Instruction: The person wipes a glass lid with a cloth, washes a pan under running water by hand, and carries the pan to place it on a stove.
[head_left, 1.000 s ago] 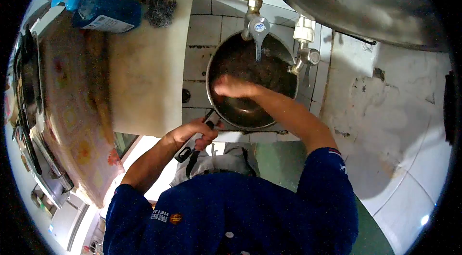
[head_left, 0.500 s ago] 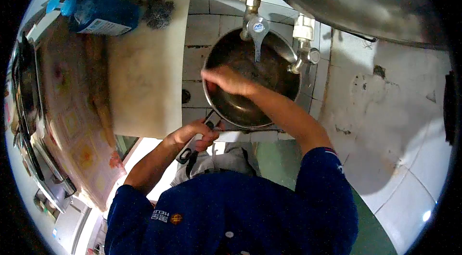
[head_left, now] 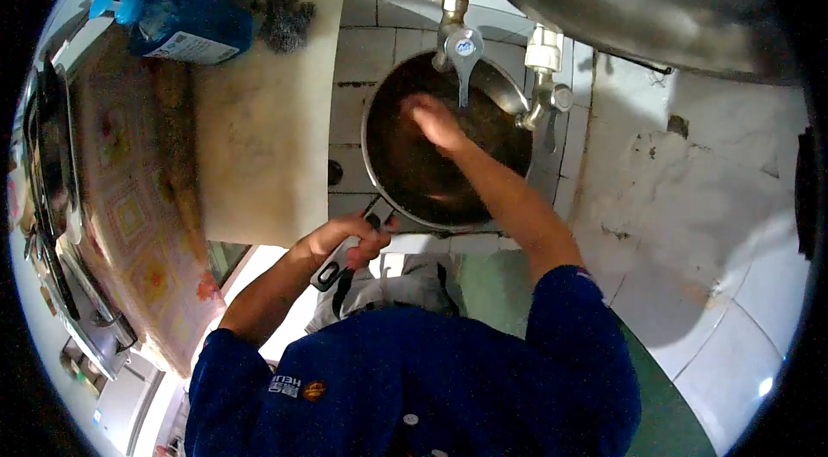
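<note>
A dark, round frying pan (head_left: 483,190) sits in the tiled sink under a metal tap (head_left: 463,56). My left hand (head_left: 352,237) is wrapped around the pan's handle (head_left: 328,274) at the near left. Inside the pan, over its left half, is my right hand (head_left: 433,122). Its fingers are smeared by motion against the dark surface, and whether they hold anything does not show.
A second tap (head_left: 548,99) stands right of the pan. Overhead at the upper right hangs a large metal vessel (head_left: 621,17). On the left ledge (head_left: 259,138) are a blue pump bottle (head_left: 194,21) and a steel-wool scourer (head_left: 287,23).
My right hand has moved from the pan's left rim up and rightward, further into the pan. My left hand stays on the handle, and the pan has barely shifted.
</note>
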`<move>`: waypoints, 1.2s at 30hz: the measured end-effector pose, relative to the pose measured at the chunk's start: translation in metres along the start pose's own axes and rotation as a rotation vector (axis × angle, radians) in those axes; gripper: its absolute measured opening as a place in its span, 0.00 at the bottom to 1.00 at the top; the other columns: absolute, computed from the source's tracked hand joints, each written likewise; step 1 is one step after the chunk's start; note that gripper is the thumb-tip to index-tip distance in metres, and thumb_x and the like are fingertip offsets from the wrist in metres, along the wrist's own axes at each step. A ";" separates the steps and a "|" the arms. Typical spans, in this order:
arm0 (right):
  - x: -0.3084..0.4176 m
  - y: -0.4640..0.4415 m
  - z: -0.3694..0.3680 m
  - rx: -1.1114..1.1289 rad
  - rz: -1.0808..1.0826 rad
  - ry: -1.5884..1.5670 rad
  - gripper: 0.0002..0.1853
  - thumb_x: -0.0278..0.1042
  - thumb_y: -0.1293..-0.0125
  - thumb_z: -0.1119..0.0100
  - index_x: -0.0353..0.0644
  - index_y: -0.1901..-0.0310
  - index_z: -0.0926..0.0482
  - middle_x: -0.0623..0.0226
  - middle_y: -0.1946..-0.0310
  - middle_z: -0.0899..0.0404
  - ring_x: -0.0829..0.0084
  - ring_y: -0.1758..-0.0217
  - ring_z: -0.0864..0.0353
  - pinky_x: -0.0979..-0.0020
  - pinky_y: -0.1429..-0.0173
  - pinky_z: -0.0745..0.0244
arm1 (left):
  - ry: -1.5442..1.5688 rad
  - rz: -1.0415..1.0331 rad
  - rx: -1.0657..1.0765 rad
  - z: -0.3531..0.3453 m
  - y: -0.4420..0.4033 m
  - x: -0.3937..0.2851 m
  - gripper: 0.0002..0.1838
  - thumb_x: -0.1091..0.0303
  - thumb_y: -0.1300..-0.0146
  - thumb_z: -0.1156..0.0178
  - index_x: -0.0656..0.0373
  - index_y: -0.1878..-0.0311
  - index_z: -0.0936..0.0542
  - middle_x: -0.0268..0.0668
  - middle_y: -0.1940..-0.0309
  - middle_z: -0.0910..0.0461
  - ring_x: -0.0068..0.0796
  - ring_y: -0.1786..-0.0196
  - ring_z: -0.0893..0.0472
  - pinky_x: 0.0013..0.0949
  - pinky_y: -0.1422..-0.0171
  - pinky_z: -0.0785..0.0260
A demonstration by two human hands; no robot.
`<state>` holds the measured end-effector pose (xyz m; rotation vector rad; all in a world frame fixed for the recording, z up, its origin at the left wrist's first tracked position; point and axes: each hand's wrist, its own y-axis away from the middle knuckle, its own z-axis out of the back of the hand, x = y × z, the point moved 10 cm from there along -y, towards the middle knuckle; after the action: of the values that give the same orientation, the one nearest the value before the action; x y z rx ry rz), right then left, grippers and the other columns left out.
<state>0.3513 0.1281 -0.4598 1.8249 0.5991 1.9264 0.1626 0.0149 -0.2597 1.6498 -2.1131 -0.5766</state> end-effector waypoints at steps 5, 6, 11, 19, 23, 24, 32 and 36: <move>0.030 0.082 0.018 0.354 -0.030 1.087 0.17 0.38 0.41 0.46 0.39 0.52 0.23 0.54 0.57 0.20 0.54 0.55 0.20 0.58 0.50 0.25 | -0.025 -0.048 -0.029 0.010 0.005 -0.002 0.18 0.72 0.45 0.47 0.60 0.50 0.32 0.29 0.83 0.37 0.18 0.86 0.37 0.23 0.86 0.46; 0.043 0.088 0.048 0.128 -0.081 1.020 0.17 0.39 0.43 0.42 0.38 0.55 0.24 0.51 0.59 0.21 0.49 0.60 0.21 0.55 0.55 0.24 | -0.018 -0.050 -0.028 0.010 0.006 -0.001 0.18 0.72 0.45 0.47 0.60 0.50 0.32 0.29 0.83 0.37 0.18 0.86 0.37 0.23 0.86 0.46; 0.057 0.077 0.021 -0.388 0.295 0.439 0.15 0.33 0.45 0.35 0.37 0.56 0.23 0.59 0.61 0.20 0.62 0.60 0.21 0.66 0.53 0.26 | -0.100 -0.101 -0.103 0.010 -0.001 -0.007 0.18 0.71 0.45 0.47 0.59 0.50 0.33 0.30 0.84 0.35 0.19 0.87 0.36 0.24 0.85 0.45; 0.042 0.127 -0.041 0.156 0.258 0.424 0.14 0.32 0.42 0.36 0.41 0.54 0.21 0.63 0.55 0.21 0.65 0.52 0.23 0.64 0.49 0.26 | -0.206 -0.252 -0.220 0.006 0.003 -0.025 0.23 0.70 0.47 0.45 0.63 0.47 0.36 0.31 0.85 0.34 0.22 0.87 0.34 0.26 0.83 0.43; 0.057 0.102 0.050 -0.131 0.567 1.247 0.17 0.30 0.46 0.36 0.42 0.53 0.21 0.56 0.44 0.27 0.56 0.40 0.30 0.51 0.39 0.34 | -0.281 -0.230 -0.366 0.015 0.011 -0.027 0.24 0.72 0.47 0.45 0.64 0.46 0.37 0.31 0.85 0.34 0.22 0.87 0.34 0.26 0.83 0.42; 0.065 0.094 0.068 -0.284 0.632 1.204 0.17 0.29 0.47 0.36 0.42 0.53 0.21 0.56 0.43 0.29 0.57 0.39 0.30 0.51 0.38 0.35 | -0.269 -0.229 -0.407 0.017 0.014 -0.028 0.24 0.73 0.47 0.45 0.63 0.46 0.37 0.30 0.85 0.34 0.22 0.87 0.34 0.26 0.83 0.42; 0.151 0.119 0.091 -0.693 0.947 1.194 0.23 0.25 0.39 0.46 0.43 0.40 0.28 0.54 0.37 0.34 0.60 0.38 0.30 0.56 0.37 0.34 | -0.204 -0.181 -0.154 0.002 0.024 -0.037 0.18 0.72 0.47 0.45 0.59 0.51 0.33 0.29 0.83 0.36 0.19 0.86 0.36 0.25 0.83 0.44; 0.077 0.090 0.174 -0.535 0.591 0.318 0.26 0.30 0.37 0.47 0.48 0.36 0.33 0.49 0.47 0.26 0.49 0.51 0.24 0.54 0.46 0.29 | -0.157 -0.045 -0.064 0.000 0.024 -0.029 0.20 0.72 0.47 0.45 0.61 0.49 0.33 0.29 0.82 0.36 0.19 0.86 0.37 0.24 0.84 0.46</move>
<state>0.5205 0.1025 -0.3370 1.4458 -0.4062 2.4619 0.1495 0.0484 -0.2478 1.6693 -2.1458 -0.8037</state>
